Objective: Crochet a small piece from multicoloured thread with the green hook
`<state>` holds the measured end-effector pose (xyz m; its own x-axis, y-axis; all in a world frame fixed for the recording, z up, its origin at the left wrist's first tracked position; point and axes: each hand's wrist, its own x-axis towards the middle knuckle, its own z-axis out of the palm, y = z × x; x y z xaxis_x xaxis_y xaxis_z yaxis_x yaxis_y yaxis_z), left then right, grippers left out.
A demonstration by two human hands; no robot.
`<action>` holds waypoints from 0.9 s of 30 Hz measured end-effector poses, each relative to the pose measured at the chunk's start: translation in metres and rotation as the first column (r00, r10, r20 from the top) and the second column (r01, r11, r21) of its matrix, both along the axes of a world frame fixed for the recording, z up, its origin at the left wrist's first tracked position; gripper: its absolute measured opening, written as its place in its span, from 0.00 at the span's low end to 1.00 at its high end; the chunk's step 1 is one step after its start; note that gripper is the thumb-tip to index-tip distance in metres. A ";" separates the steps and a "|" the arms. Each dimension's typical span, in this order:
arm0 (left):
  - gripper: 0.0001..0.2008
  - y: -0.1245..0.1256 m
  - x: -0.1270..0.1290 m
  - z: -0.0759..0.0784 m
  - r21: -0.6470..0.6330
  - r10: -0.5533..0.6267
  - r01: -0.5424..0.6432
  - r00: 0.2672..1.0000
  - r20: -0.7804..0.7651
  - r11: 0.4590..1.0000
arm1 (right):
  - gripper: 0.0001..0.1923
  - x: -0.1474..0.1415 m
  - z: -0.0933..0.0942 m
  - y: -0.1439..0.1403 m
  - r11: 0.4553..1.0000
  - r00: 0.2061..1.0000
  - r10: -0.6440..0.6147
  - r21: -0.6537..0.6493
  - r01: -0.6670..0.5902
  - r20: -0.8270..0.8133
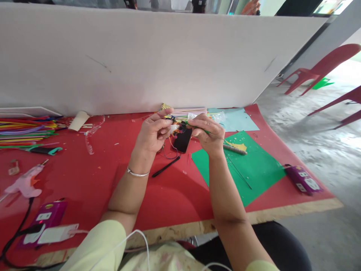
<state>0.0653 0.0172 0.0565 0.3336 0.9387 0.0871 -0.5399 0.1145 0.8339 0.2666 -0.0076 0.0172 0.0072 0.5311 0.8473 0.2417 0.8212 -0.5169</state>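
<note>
Small multicoloured pipe-cleaner piece (pixel 180 125), green stem poking right, raised above the black phone (pixel 182 140), pinched at both ends

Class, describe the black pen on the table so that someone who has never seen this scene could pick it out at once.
Start at the red table cover and find the left hand raised above its middle. Just below, right of that wrist, lies the pen, slanted. It is thin and all black, unlike the wider black phone above it.

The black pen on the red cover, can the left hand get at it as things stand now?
Probably yes. The black pen lies bare on the red cover, just below the left hand, with nothing across it. But that hand pinches a small colourful craft piece together with the right hand, so its fingers are occupied.
</note>
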 end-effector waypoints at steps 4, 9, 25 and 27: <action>0.16 0.001 -0.001 0.000 0.004 0.006 -0.006 1.000 -0.010 1.000 | 0.17 0.000 0.005 -0.004 0.998 0.997 -0.060 -0.007 0.061 0.058; 0.15 0.003 -0.002 -0.002 -0.012 0.015 -0.015 1.000 -0.003 1.000 | 0.16 0.003 0.009 -0.007 0.998 0.994 -0.065 0.000 0.065 0.091; 0.14 -0.001 0.001 -0.003 0.031 0.052 -0.051 0.998 -0.042 0.998 | 0.12 0.012 0.011 -0.014 0.984 0.990 0.136 -0.108 -0.139 -0.040; 0.14 -0.003 0.001 -0.003 0.031 0.046 -0.045 0.998 -0.031 0.999 | 0.10 0.014 0.010 -0.014 0.981 0.987 0.155 -0.108 -0.159 -0.048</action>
